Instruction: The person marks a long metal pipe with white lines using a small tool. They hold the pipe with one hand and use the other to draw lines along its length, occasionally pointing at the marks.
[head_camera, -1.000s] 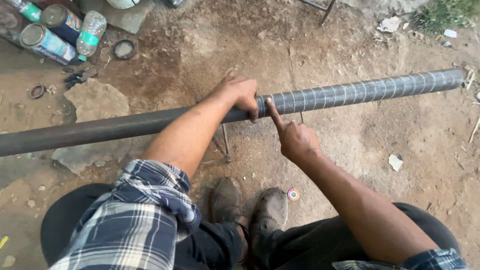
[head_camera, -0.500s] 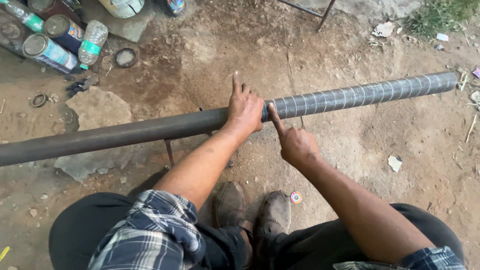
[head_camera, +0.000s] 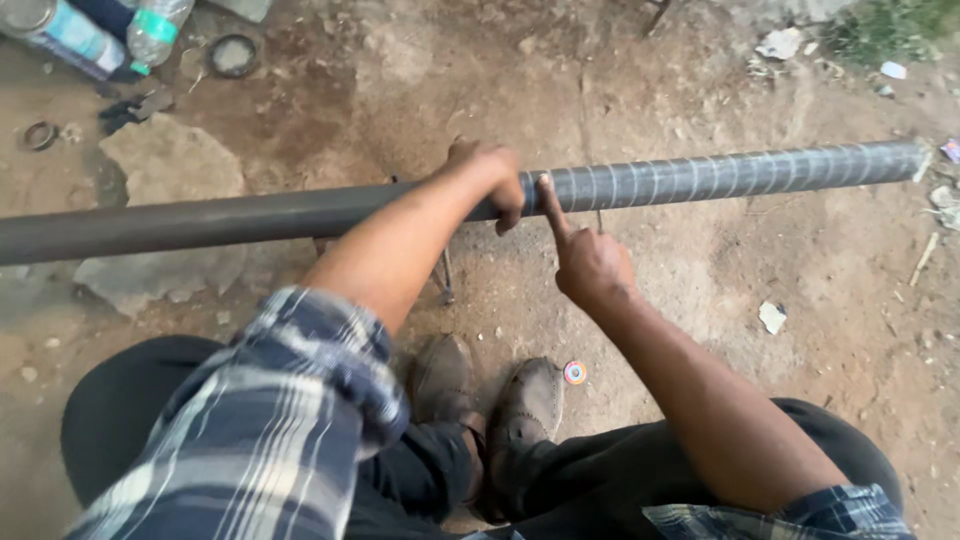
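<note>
A long dark metal pipe (head_camera: 250, 215) lies across the view above the dirt ground. Its right part (head_camera: 740, 172) bears evenly spaced pale ring marks. My left hand (head_camera: 490, 175) curls over the top of the pipe at the spot where the marks begin. My right hand (head_camera: 585, 262) is a loose fist just below the pipe, its index finger pointing up and touching the pipe beside my left hand. My two worn shoes (head_camera: 490, 395) rest on the ground beneath the pipe.
Plastic bottles (head_camera: 150, 30) and cans lie at the top left, near a metal ring (head_camera: 232, 55) and a smaller ring (head_camera: 40, 135). A flat stone (head_camera: 170, 165) sits under the pipe. A thin metal stand leg (head_camera: 447, 275) shows below it. Scraps of litter lie right.
My left hand went from fingers spread over the pipe to curled around it. The view drifted closer and down. My right index finger stays on the pipe.
</note>
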